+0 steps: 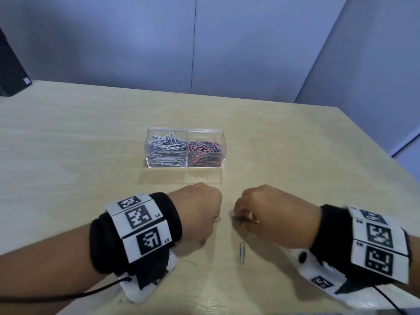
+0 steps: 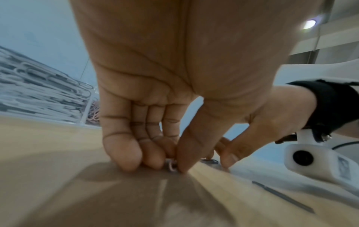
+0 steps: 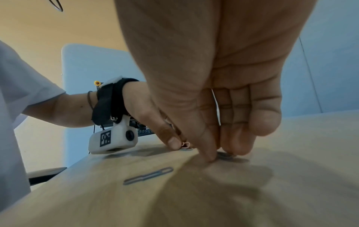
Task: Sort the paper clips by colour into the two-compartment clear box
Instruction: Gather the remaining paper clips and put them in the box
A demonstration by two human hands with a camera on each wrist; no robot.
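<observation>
Both hands are working flat on the bench near the clear box (image 1: 185, 147): left hand (image 1: 197, 212) is pinching a pink clip (image 2: 172, 165), right hand (image 1: 272, 214) is pinching a grey clip (image 3: 225, 155), light slippery wire, so I'd be lifting them by one edge.

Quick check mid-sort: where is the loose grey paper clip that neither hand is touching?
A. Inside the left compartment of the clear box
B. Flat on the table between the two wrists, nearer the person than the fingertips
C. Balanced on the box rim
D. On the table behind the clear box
B: the grey paper clip lies flat on the table between the wrists, short of the left hand and right hand.
</observation>
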